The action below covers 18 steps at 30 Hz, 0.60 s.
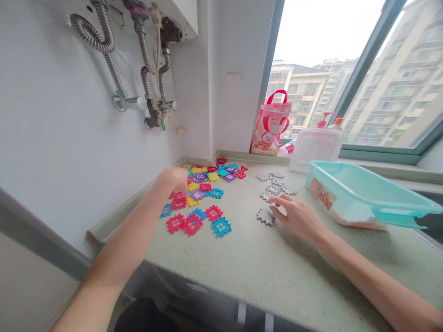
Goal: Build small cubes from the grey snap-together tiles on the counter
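Flat plastic building tiles with notched edges lie on the countertop (238,258). At the left my left hand (176,179) reaches down into the coloured ones, its fingers curled downward and partly hidden by the hand; what they hold I cannot make out. A red tile (179,201) lies right under these fingertips. Nearer me are a red window tile (193,224) and a blue window tile (221,227). My right hand (294,213) is open, thumb and fingers apart, beside a grey tile (266,216). Beyond its fingertips lie several whitish-grey tiles (275,189).
A turquoise plastic bin (360,186) stands right of my right hand. Behind are a clear container (314,147), a pump bottle (322,121) and a red-handled bag (269,133) by the window. Metal hoses (110,64) hang on the left wall.
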{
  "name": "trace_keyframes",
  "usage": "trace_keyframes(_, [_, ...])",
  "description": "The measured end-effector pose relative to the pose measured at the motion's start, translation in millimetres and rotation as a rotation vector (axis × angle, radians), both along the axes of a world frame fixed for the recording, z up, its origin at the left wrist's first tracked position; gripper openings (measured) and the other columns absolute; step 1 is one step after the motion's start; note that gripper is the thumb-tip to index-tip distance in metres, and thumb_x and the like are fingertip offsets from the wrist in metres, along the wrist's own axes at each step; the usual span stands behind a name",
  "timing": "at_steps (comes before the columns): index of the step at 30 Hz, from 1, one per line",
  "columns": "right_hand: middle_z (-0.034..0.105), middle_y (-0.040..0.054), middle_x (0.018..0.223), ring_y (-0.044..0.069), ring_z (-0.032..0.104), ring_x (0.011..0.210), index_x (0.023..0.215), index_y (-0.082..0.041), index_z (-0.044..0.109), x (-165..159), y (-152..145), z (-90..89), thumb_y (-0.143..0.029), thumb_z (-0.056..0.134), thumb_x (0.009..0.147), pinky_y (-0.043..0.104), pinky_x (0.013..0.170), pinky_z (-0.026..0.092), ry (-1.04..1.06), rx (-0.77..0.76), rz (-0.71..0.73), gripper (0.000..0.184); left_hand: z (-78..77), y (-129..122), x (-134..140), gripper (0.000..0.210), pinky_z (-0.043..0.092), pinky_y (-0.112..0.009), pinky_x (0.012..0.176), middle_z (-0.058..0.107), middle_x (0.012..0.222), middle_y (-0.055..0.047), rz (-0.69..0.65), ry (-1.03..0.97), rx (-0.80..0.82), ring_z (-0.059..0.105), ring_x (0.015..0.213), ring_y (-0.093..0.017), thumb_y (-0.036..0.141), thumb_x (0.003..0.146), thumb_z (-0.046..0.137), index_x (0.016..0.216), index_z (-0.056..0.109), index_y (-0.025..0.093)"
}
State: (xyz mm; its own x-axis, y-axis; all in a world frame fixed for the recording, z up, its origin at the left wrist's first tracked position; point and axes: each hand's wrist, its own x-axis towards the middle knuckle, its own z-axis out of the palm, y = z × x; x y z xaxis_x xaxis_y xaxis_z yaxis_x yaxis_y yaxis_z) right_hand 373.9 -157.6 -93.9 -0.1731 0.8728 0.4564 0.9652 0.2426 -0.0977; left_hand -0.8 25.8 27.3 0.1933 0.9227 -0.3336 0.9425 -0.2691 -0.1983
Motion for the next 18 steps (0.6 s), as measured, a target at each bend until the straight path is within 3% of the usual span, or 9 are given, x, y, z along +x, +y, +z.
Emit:
trace_keyframes(2, [0.079,0.0084,0.103,0.023,0.073,0.081,0.110,-0.024,0.078,3.4,-2.6,5.0,-0.035,0.052,0.106,0.034,0.067,0.051,-0.003,0.084,0.005,0.029,-5.6,4.8,1.2,0.040,0.055,-0.033,0.073,0.080,0.081,-0.006,-0.022,-0.009,0.020,0.073,0.077,-0.027,0.044,0.056,0.096,0.088,0.082,0.025])
trace_keyframes(4, [0.078,0.0077,0.104,0.023,0.073,0.088,0.107,-0.026,0.080,1.0,-6.1,10.7,-0.032,0.054,0.106,0.035,0.075,0.055,0.046,0.091,0.141,0.027,-11.1,10.3,2.5,0.035,0.055,-0.034,0.076,0.081,0.085,-0.008,-0.071,-0.039,0.119,0.073,0.079,-0.028,0.039,0.060,0.093,0.091,0.083,0.025])
trace_keyframes(7, [0.078,0.0061,0.103,0.022,0.072,0.094,0.099,-0.028,0.081,-8.2,-11.1,15.4,-0.033,0.057,0.106,0.037,0.085,0.057,0.089,-0.049,0.415,0.026,-22.1,20.9,5.7,0.033,0.055,-0.037,0.086,0.081,0.106,-0.012,-0.135,-0.118,0.351,0.074,0.096,-0.031,0.045,0.081,0.078,0.108,0.082,0.025])
trace_keyframes(9, [0.079,0.0057,0.105,0.022,0.072,0.096,0.095,-0.029,0.082,-11.3,-11.7,14.4,-0.036,0.060,0.105,0.038,0.088,0.059,0.117,-0.145,0.471,0.026,-34.4,29.1,11.0,0.038,0.054,-0.038,0.093,0.079,0.120,-0.013,-0.185,-0.192,0.468,0.072,0.109,-0.032,0.049,0.096,0.060,0.120,0.078,0.025])
trace_keyframes(11, [0.079,0.0061,0.110,0.024,0.073,0.100,0.094,-0.030,0.083,-8.5,-9.2,10.5,-0.041,0.061,0.104,0.041,0.091,0.060,0.149,-0.180,0.430,0.026,-50.8,37.4,18.4,0.045,0.051,-0.038,0.102,0.075,0.131,-0.013,-0.281,-0.304,0.524,0.069,0.121,-0.032,0.052,0.102,0.049,0.129,0.073,0.024])
trace_keyframes(14, [0.079,0.0086,0.115,0.027,0.073,0.104,0.101,-0.029,0.083,3.6,-2.4,1.7,-0.043,0.060,0.102,0.046,0.093,0.061,0.151,-0.126,0.282,0.027,-75.7,47.4,28.6,0.063,0.042,-0.036,0.118,0.060,0.156,-0.013,-0.454,-0.452,0.453,0.057,0.142,-0.029,0.061,0.103,0.045,0.149,0.060,0.021])
trace_keyframes(18, [0.076,0.0103,0.121,0.029,0.074,0.103,0.111,-0.029,0.081,15.3,2.6,-7.9,-0.043,0.062,0.099,0.049,0.092,0.062,0.129,-0.073,0.156,0.027,-91.3,49.0,33.9,0.082,0.037,-0.038,0.123,0.051,0.164,-0.016,-0.476,-0.460,0.286,0.050,0.149,-0.031,0.075,0.099,0.041,0.158,0.051,0.018])
